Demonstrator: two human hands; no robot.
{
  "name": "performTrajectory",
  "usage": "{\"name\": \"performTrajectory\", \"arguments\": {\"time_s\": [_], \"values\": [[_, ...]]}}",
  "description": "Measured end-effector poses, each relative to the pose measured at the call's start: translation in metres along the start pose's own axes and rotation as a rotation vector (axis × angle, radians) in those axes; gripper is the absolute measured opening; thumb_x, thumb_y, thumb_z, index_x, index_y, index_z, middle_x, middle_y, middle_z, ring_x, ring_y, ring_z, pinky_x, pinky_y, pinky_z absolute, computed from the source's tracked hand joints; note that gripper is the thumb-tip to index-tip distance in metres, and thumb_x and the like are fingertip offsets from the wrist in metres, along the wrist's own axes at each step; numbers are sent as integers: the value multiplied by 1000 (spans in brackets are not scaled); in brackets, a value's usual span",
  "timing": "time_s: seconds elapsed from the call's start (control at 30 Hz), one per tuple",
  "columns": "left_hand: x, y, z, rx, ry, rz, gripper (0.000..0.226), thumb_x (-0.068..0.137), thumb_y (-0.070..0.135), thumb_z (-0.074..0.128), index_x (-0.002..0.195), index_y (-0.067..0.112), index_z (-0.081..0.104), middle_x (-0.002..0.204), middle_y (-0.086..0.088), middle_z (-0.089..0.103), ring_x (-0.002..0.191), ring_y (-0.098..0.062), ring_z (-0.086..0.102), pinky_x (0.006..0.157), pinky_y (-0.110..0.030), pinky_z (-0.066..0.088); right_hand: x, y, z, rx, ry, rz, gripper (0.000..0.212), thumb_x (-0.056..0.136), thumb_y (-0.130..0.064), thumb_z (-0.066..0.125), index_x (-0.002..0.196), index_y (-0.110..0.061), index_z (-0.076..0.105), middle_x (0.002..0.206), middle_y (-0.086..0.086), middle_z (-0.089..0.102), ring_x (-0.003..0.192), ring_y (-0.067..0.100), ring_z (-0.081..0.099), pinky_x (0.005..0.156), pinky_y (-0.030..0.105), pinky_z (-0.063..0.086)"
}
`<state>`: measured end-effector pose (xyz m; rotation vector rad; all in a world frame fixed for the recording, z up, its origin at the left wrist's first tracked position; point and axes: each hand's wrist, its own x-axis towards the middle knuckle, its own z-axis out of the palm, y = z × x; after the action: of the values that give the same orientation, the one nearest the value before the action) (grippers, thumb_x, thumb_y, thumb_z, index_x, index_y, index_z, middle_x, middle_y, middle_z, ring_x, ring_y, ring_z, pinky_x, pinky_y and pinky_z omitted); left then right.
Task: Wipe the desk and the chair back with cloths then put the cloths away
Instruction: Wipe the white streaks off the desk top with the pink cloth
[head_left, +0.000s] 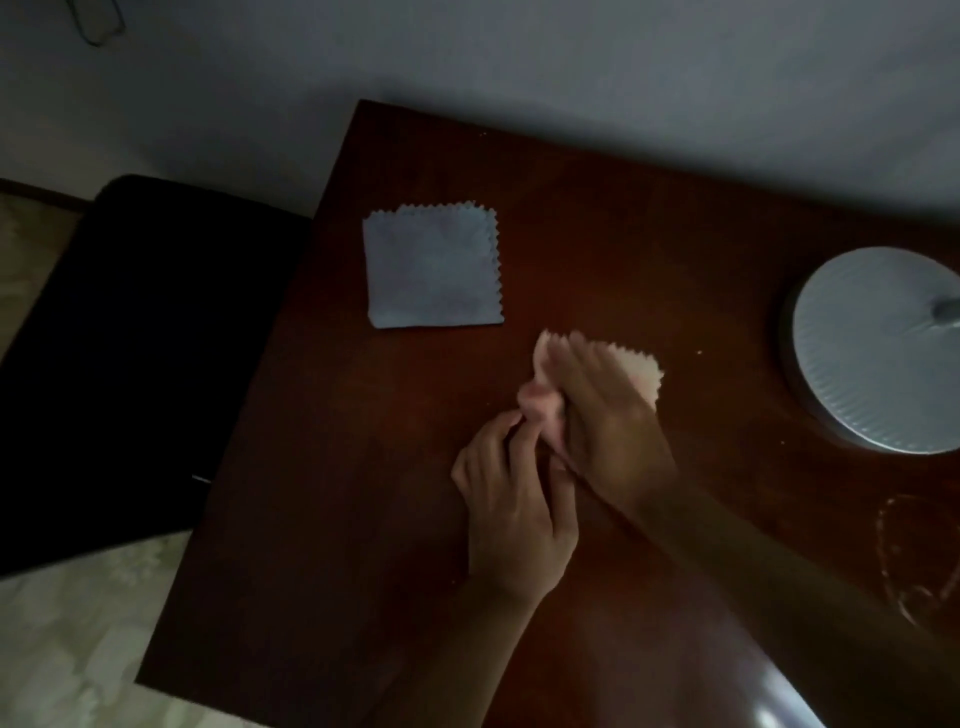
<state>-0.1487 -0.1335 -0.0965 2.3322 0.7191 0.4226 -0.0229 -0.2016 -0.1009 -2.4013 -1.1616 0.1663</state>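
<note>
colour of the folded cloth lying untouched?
Light blue cloth, zigzag-cut edges; head view.

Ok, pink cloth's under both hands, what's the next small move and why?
Probably finish the fold: the left hand pinches the bunched edge of the pink cloth while the right hand presses it flat. The blue cloth already lies folded square on the desk.
</note>
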Motion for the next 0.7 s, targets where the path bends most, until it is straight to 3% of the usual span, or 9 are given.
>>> {"name": "performTrajectory", "arguments": {"time_s": [0.1, 0.23, 0.3, 0.43, 0.53, 0.57, 0.6, 0.67, 0.7], "values": [[-12, -22, -22, 36, 25, -41, 33, 91, 29, 49, 122, 18, 55, 130, -3, 55, 123, -16, 47, 107, -36, 29, -14, 5, -5, 2, -2, -98, 47, 96, -22, 41, 137, -1, 50, 143, 15, 49, 137, 31, 41, 115, 45, 29], [-20, -61, -51, 100, 17, -68, 32, 93, 29, 49, 122, 18, 54, 131, -5, 54, 124, -17, 45, 104, -46, 40, 29, 20, -15, 22, 78, 300, 63, 94, -41, 25, 143, -7, 45, 148, 18, 41, 140, 33, 36, 116, 47, 28], [-20, -74, -59, 113, 8, -46, 31, 93, 27, 49, 122, 17, 53, 132, -7, 52, 126, -18, 42, 103, -48, 43, 40, 7, -7, 27, 39, 371, 65, 92, -44, 21, 145, -12, 42, 150, 17, 39, 141, 33, 33, 116, 50, 28], [-21, -82, -71, 90, 3, -96, 34, 94, 26, 48, 124, 13, 56, 135, -8, 51, 128, -18, 40, 104, -48, 43, -5, -72, 39, 51, 21, 78, 56, 95, -35, 55, 139, -2, 48, 141, 18, 50, 135, 31, 43, 114, 48, 32], [-25, -89, -81, 65, 5, -117, 33, 95, 24, 47, 124, 11, 57, 134, -9, 53, 126, -19, 43, 101, -51, 46, -56, -106, 60, 4, -18, -141, 46, 94, -24, 60, 137, -7, 53, 142, 9, 52, 136, 22, 44, 113, 43, 36], [-25, -93, -85, 61, 0, -109, 33, 95, 23, 46, 124, 10, 57, 134, -10, 54, 126, -19, 43, 100, -51, 47, -58, -110, 58, 8, 55, -132, 40, 94, -21, 61, 133, -10, 57, 138, 8, 56, 131, 19, 50, 111, 40, 38], [-27, -97, -90, 53, -5, -103, 33, 95, 22, 46, 123, 9, 57, 134, -9, 54, 126, -19, 43, 100, -51, 47, -55, -110, 50, 54, 136, -39, 31, 96, -20, 60, 126, -13, 62, 129, 6, 61, 122, 15, 57, 107, 36, 42], [-28, -105, -99, 26, -19, -104, 33, 96, 22, 45, 124, 10, 56, 134, -8, 52, 128, -18, 43, 102, -50, 47, -39, -100, 28, 366, 189, 331, 17, 101, -20, 51, 109, -19, 67, 108, -1, 66, 101, 8, 64, 99, 31, 45], [-29, -109, -103, 19, -27, -106, 33, 96, 22, 45, 125, 11, 56, 135, -7, 52, 129, -19, 44, 102, -49, 47, -28, -93, 10, 217, 225, 373, 24, 102, -22, 45, 111, -19, 66, 111, 0, 66, 105, 11, 63, 101, 31, 44]]}}
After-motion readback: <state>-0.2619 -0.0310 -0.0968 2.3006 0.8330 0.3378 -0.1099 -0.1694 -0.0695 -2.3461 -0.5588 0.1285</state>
